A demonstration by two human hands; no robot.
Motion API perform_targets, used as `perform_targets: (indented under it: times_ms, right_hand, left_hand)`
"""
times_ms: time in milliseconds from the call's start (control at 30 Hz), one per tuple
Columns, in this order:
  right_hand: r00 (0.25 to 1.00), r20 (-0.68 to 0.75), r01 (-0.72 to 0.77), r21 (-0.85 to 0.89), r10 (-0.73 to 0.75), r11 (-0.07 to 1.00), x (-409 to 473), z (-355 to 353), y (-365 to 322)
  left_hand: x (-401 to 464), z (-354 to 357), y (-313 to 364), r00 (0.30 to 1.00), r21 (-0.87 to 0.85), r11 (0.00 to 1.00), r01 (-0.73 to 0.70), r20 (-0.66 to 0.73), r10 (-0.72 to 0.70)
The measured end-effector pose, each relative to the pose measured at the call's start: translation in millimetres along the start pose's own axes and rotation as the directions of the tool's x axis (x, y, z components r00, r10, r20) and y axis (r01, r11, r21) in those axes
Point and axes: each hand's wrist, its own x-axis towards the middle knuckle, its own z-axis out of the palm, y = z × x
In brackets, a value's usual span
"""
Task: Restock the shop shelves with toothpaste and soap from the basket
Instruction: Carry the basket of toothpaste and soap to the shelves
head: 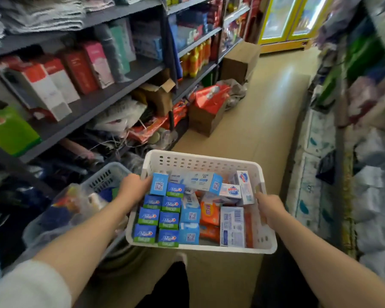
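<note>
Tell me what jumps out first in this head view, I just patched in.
A white basket packed with blue-and-green toothpaste boxes and orange soap packs fills the lower centre, held at its sides by the left hand and right hand. Grey shelves of boxed goods run along the left, with a bright yellow-framed fridge at the aisle's far end.

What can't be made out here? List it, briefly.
All from the head view:
- Left hand fingertips: hidden behind the blue boxes.
- Right hand fingers: hidden past the white basket rim.
- Basket bottom: covered by stock.
- Print on the orange packs: too small.
- Shelf goods at right: blurred.
</note>
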Motion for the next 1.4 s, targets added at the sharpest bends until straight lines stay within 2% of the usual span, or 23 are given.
perform_targets:
  times_ms: [167,333,467,600,733,1000,1233,1400]
  right_hand:
    - [0.993,-0.107,-0.044,0.113,0.056,0.993,96,-32,-89]
    - [0.984,-0.134,-0.089,0.227,0.122,0.970,204,-71,-161]
    - [0.978,-0.160,-0.087,0.252,0.130,0.964,305,-108,-231]
    - [0.980,-0.165,-0.064,0.287,0.115,0.956,406,-149,-314]
    - [0.972,-0.202,-0.070,0.253,0.124,0.965,497,-181,-395]
    - [0.968,-0.249,0.002,0.074,0.016,0.997,690,-204,-538]
    - [0.968,-0.243,-0.059,0.043,0.068,0.997,849,-230,-675]
    - [0.976,-0.215,-0.035,-0.032,0.027,0.999,983,-260,-761]
  left_hand:
    - [124,21,113,0.987,0.072,0.990,-0.121,0.113,0.112]
    - [240,61,231,0.957,0.200,0.945,-0.259,0.187,0.222]
    - [319,106,329,0.974,0.162,0.966,-0.201,0.142,0.179]
    - [400,142,424,0.978,0.140,0.978,-0.158,0.158,0.135]
    - [476,161,509,0.975,0.066,0.987,-0.145,0.180,0.132]
    - [674,214,662,0.963,-0.093,0.982,-0.165,0.199,0.180]
    - [845,240,809,0.963,0.118,0.967,-0.224,0.182,0.201]
    - [957,280,901,0.972,0.159,0.970,-0.182,0.180,0.153]
